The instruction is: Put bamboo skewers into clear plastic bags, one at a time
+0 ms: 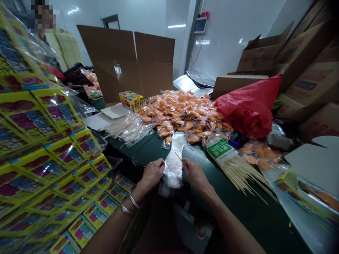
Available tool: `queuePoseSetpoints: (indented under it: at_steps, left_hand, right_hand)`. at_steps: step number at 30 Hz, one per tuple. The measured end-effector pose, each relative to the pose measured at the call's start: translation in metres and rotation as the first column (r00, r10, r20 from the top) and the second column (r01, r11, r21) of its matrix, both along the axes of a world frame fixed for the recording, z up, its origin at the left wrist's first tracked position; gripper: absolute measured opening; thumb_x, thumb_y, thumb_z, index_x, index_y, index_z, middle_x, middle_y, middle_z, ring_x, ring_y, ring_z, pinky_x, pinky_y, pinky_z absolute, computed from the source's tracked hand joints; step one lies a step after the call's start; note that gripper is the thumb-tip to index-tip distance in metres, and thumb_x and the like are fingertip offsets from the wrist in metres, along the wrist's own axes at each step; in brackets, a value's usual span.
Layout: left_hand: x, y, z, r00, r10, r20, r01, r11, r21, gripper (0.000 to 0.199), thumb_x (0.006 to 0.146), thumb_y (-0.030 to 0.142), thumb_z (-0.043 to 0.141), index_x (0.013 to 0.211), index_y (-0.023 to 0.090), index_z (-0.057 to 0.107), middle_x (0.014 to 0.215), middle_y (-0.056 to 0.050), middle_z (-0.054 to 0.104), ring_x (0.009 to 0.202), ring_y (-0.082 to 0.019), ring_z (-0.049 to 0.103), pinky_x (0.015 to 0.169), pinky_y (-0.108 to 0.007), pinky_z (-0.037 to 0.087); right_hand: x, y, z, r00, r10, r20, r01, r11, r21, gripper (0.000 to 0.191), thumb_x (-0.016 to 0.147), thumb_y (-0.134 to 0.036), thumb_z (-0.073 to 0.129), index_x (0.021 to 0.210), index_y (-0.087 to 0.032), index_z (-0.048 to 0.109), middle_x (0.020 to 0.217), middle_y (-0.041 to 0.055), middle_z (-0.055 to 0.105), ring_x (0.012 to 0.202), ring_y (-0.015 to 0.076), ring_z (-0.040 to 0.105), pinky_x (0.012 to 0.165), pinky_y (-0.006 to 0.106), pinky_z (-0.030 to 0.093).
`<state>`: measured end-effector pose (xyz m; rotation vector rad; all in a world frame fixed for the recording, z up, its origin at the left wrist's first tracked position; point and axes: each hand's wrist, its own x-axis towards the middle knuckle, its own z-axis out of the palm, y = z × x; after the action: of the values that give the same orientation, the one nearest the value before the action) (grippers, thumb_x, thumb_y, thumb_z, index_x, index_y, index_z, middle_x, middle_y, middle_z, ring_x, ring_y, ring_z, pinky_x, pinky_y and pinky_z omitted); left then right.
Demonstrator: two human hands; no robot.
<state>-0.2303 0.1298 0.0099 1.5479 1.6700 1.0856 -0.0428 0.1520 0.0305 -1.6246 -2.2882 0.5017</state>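
Down at six o'clock on my head feed, two bare hands work over a dark green table (254, 215). The left hand (151, 173) has its fingers pressed together, pinching the edge of a clear plastic bag (172, 171), with metal bangles (129, 206) around the wrist. The right hand (194, 175) pinches a thin wooden skewer (178, 157) between thumb and fingers, its tip angled toward eleven o'clock over the bag. I can't tell from here whether the tip touches the plastic.

The bag lies between the hands, its length running up toward twelve o'clock. I judge it very light, soft and slippery, so it is best held by its edge. The skewer should be light, stiff and fairly fragile, best gripped near its blunt end.

At two o'clock, a bundle of skewers (233, 169) in a green-and-white wrapper lies just beside the right hand. Beyond the bag, at twelve o'clock, sits a heap of orange packets (182, 114), with a red bag (250, 107) against it at one o'clock. Yellow printed cards (39, 141) in clear sleeves cover the area from seven to eleven o'clock. Cartons (304, 74) are stacked at two o'clock, well past the table's far edge.
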Motion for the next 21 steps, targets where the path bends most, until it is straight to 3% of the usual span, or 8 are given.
queuePoseSetpoints:
  at_steps: [5, 8, 11, 15, 18, 21]
  left_hand:
    - [0.0, 0.005, 0.005, 0.997, -0.02, 0.072, 0.018, 0.999, 0.028, 0.009, 0.072, 0.015, 0.055, 0.065, 0.02, 0.058, 0.066, 0.0, 0.055, 0.065, -0.014, 0.049, 0.064, -0.023, 0.035]
    - [0.001, 0.01, 0.006, 0.98, -0.032, 0.195, 0.04, 0.999, -0.037, 0.004, 0.071, 0.02, 0.054, 0.074, 0.019, 0.056, 0.06, 0.003, 0.053, 0.054, -0.011, 0.047, 0.052, -0.021, 0.035]
    - [0.0, 0.014, 0.008, 0.925, -0.026, 0.378, 0.088, 0.985, -0.147, 0.015, 0.067, 0.024, 0.058, 0.078, 0.018, 0.052, 0.054, 0.005, 0.049, 0.042, -0.008, 0.041, 0.04, -0.018, 0.029]
    - [0.001, 0.016, 0.012, 0.732, 0.069, 0.678, 0.18, 0.94, -0.289, 0.027, 0.058, 0.02, 0.069, 0.078, 0.016, 0.052, 0.058, 0.005, 0.053, 0.04, -0.003, 0.04, 0.038, -0.014, 0.024]
    - [0.003, 0.014, 0.015, 0.714, 0.081, 0.695, 0.186, 0.936, -0.3, 0.027, 0.056, 0.018, 0.071, 0.077, 0.015, 0.053, 0.054, 0.006, 0.05, 0.041, -0.004, 0.043, 0.041, -0.014, 0.03]
    - [0.0, 0.012, 0.016, 0.69, 0.106, 0.715, 0.113, 0.961, -0.252, 0.029, 0.057, 0.02, 0.07, 0.08, 0.016, 0.053, 0.059, 0.005, 0.054, 0.048, -0.005, 0.05, 0.047, -0.015, 0.039]
  right_hand:
    - [0.001, -0.009, -0.012, 0.962, 0.055, -0.266, -0.063, 0.998, -0.021, 0.026, 0.091, -0.02, 0.036, 0.1, -0.016, 0.06, 0.075, 0.0005, 0.067, 0.058, 0.0105, 0.058, 0.057, 0.019, 0.04]
    - [0.0, -0.018, -0.015, 0.888, 0.049, -0.457, -0.076, 0.996, -0.041, 0.027, 0.092, -0.024, 0.035, 0.097, -0.015, 0.061, 0.069, -0.0007, 0.063, 0.055, 0.01, 0.054, 0.053, 0.018, 0.038]
    - [0.002, -0.026, -0.012, 0.822, 0.021, -0.569, -0.05, 0.998, -0.036, 0.027, 0.091, -0.033, 0.041, 0.093, -0.015, 0.061, 0.061, -0.0026, 0.056, 0.054, 0.0105, 0.05, 0.051, 0.019, 0.035]
    - [-0.003, -0.023, -0.003, 0.92, 0.051, -0.388, -0.049, 0.999, 0.015, 0.029, 0.082, -0.039, 0.058, 0.103, -0.018, 0.06, 0.063, -0.0021, 0.059, 0.056, 0.0121, 0.053, 0.053, 0.02, 0.033]
    - [-0.015, -0.009, -0.003, 0.987, 0.054, -0.151, -0.053, 0.999, 0.01, 0.025, 0.085, -0.033, 0.055, 0.107, -0.023, 0.06, 0.079, 0.0033, 0.068, 0.07, 0.0164, 0.06, 0.061, 0.022, 0.035]
    - [-0.025, 0.005, -0.012, 0.999, 0.015, -0.05, -0.017, 0.999, -0.037, 0.018, 0.085, -0.024, 0.05, 0.092, -0.021, 0.065, 0.082, 0.0084, 0.07, 0.075, 0.0201, 0.063, 0.062, 0.025, 0.035]
